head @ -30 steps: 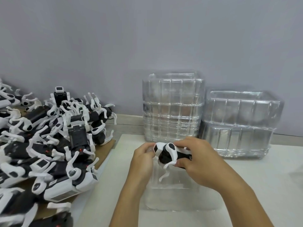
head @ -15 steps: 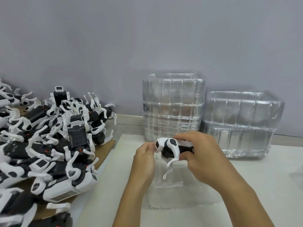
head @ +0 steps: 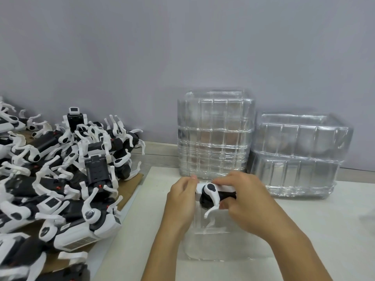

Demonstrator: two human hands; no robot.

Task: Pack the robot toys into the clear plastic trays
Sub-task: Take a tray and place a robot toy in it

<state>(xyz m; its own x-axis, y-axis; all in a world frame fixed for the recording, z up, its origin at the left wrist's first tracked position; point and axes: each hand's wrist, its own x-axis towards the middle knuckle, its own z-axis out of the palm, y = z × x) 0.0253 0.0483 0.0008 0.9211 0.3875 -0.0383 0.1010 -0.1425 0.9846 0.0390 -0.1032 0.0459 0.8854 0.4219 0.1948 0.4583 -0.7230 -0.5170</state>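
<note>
Both of my hands are closed on one black-and-white robot toy (head: pixel 213 194): my left hand (head: pixel 180 201) pinches its white end between curled fingers, and my right hand (head: pixel 246 199) wraps over the black body from the far side, thumb underneath. One white leg hangs down into the clear plastic tray (head: pixel 223 246) lying on the white table (head: pixel 324 230) right below my hands; the toy itself sits above the tray's far edge, not settled in it.

Just beyond my knuckles stands a tall stack of clear trays (head: pixel 215 134), and to its right a lower, wider stack (head: pixel 298 157); both crowd the far side of my work (the taller one nearly touches my fingers). On my left, a heap of robot toys (head: pixel 67 179) lies tangled on brown cardboard (head: pixel 132 187), well apart from the tray.

Compared with half a second ago, the toy has come lower and nearer to me, and my right hand has curled further over it, hiding more of the body.

Count: one toy held, one open tray, two tray stacks, one heap of toys too tangled to number.
</note>
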